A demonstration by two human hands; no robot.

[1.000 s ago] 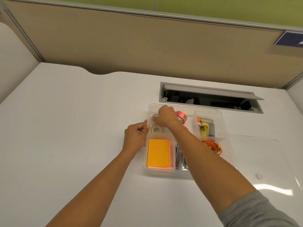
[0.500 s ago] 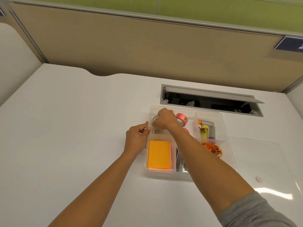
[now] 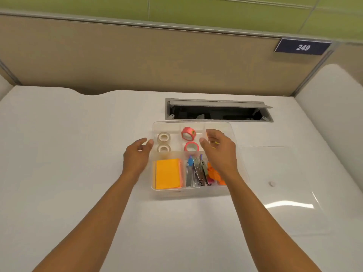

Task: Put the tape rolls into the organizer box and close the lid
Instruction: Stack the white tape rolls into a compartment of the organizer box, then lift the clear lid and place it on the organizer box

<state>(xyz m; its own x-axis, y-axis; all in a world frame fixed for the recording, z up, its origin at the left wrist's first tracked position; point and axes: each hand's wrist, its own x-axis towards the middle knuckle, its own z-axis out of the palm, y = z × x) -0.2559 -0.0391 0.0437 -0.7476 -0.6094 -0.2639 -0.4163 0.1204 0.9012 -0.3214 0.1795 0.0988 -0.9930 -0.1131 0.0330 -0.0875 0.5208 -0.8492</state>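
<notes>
A clear organizer box (image 3: pixel 155 193) sits mid-desk. Two white tape rolls (image 3: pixel 163 138) (image 3: pixel 164 148) lie in its back-left compartment. One pink tape roll (image 3: pixel 188 133) leans tilted in the back-middle compartment, and a second pink tape roll (image 3: pixel 191 147) lies flat just in front of it. My left hand (image 3: pixel 137 155) hovers open beside the box's left wall. My right hand (image 3: pixel 219 149) is open above the box's right side, holding nothing. The clear lid (image 3: pixel 284 191) lies flat on the desk to the right of the box.
Orange sticky notes (image 3: pixel 168 173), staplers (image 3: pixel 197 169) and orange clips (image 3: pixel 213 172) fill the front compartments. An open cable hatch (image 3: pixel 216 110) sits in the desk right behind the box. A beige partition rises at the back with a plate reading 249 (image 3: pixel 302 47).
My right hand has let go of a white tape roll in the back-left compartment and moved right, over the box's right side. My left hand has opened. The view has shifted.
</notes>
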